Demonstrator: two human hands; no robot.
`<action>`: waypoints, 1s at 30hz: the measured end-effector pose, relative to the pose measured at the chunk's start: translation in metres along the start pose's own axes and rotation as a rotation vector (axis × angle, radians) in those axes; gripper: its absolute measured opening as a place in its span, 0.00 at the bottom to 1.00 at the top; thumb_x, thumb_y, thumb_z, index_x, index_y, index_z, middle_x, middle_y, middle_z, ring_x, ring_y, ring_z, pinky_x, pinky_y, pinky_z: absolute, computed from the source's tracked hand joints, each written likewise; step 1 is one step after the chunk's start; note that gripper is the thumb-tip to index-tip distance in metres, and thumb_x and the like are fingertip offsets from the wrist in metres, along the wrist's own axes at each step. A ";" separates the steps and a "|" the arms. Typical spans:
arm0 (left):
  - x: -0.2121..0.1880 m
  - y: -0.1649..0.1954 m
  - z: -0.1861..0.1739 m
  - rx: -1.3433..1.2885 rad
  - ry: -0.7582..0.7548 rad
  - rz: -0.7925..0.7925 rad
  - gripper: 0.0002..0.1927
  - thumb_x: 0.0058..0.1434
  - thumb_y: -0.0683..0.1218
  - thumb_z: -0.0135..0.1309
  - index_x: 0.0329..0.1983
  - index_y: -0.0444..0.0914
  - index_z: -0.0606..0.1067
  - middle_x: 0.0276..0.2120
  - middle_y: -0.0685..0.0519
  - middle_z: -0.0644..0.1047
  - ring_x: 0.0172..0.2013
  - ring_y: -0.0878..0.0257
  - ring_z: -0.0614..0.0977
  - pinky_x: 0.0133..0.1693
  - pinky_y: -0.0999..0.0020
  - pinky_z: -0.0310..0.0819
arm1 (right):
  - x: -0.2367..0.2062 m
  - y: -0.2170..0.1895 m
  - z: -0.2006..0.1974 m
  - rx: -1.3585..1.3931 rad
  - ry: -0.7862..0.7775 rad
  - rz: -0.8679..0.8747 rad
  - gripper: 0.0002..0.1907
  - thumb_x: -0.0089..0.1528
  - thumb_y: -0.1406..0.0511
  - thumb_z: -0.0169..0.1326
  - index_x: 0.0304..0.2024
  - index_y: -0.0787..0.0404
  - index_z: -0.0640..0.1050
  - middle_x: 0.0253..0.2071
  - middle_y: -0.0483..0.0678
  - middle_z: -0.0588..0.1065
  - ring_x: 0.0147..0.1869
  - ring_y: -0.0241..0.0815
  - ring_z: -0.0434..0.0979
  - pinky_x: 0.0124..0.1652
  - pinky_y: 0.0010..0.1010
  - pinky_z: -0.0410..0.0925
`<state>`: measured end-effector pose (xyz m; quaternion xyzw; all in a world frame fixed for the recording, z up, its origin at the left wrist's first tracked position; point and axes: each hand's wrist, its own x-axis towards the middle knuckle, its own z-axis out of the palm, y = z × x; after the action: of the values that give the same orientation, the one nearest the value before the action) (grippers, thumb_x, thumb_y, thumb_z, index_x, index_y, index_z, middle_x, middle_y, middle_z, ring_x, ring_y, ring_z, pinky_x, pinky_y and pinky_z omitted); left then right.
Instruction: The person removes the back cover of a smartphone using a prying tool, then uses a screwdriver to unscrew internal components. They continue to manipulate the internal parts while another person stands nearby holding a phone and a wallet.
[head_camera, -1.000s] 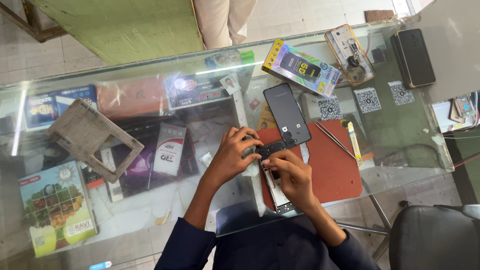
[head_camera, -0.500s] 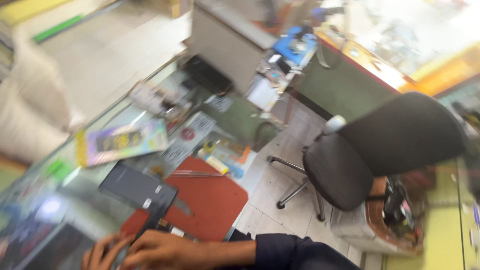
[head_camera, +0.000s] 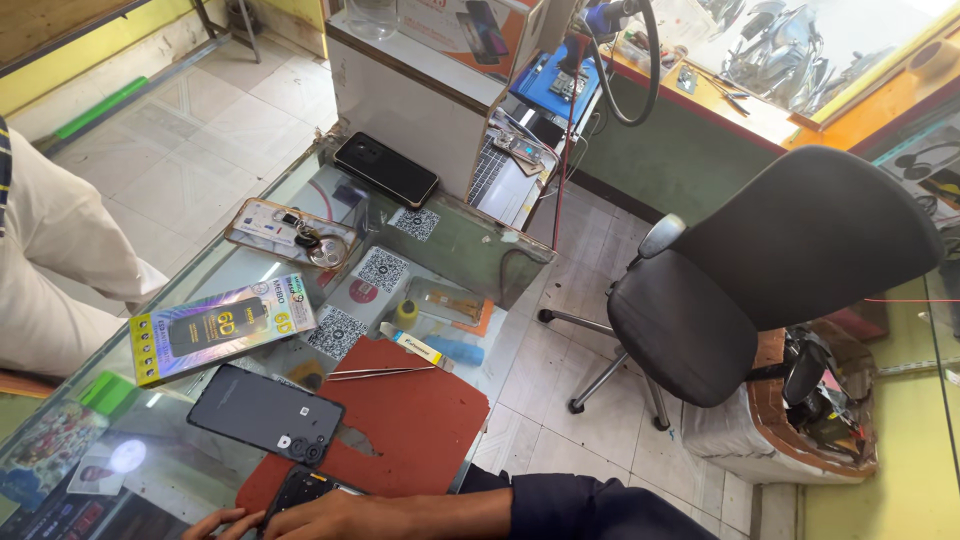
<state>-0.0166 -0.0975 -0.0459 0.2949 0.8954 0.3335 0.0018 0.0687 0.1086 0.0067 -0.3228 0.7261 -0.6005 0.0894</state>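
Note:
My right hand (head_camera: 345, 515) lies at the bottom edge on a red mat (head_camera: 420, 420), its fingers closed on a small dark phone (head_camera: 300, 487) with its camera end up. Only the fingertips of my left hand (head_camera: 213, 522) show, just left of that phone; the frame edge cuts off the rest. A grey phone back cover (head_camera: 262, 412) lies flat just above my hands, half on the mat. Tweezers (head_camera: 375, 373) rest on the mat's upper edge.
On the glass counter (head_camera: 450, 250) lie a yellow-edged screen protector box (head_camera: 220, 328), a black phone (head_camera: 385, 168), a tray with keys (head_camera: 290, 232) and code cards. A black office chair (head_camera: 760, 270) stands right of the counter. A person in pale trousers (head_camera: 50, 270) stands at the left.
The camera has swung from straight down over the counter to the right, so the chair and floor fill the view. My hands stay on the small phone, now at the bottom edge.

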 end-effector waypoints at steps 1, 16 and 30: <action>-0.001 -0.002 0.001 0.000 0.002 -0.002 0.17 0.49 0.48 0.62 0.44 0.55 0.84 0.47 0.64 0.78 0.43 0.72 0.81 0.46 0.72 0.76 | -0.001 0.000 0.000 -0.042 -0.003 -0.049 0.14 0.76 0.64 0.44 0.62 0.63 0.69 0.59 0.52 0.69 0.65 0.45 0.70 0.62 0.27 0.66; -0.014 -0.012 -0.011 0.098 -0.012 0.120 0.17 0.50 0.45 0.60 0.43 0.53 0.84 0.45 0.62 0.76 0.44 0.69 0.83 0.44 0.69 0.81 | 0.000 0.009 0.005 -0.052 0.035 -0.022 0.17 0.73 0.70 0.53 0.63 0.54 0.73 0.51 0.48 0.70 0.56 0.43 0.73 0.52 0.31 0.69; -0.015 -0.023 -0.001 0.092 0.012 0.025 0.17 0.52 0.48 0.60 0.46 0.57 0.83 0.47 0.66 0.77 0.36 0.74 0.82 0.43 0.72 0.81 | 0.004 0.010 -0.003 -0.113 0.021 -0.094 0.18 0.72 0.73 0.52 0.64 0.55 0.71 0.54 0.49 0.70 0.61 0.45 0.72 0.58 0.30 0.68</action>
<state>-0.0168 -0.1203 -0.0619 0.3039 0.9060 0.2939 -0.0213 0.0601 0.1094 -0.0008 -0.3549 0.7437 -0.5654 0.0351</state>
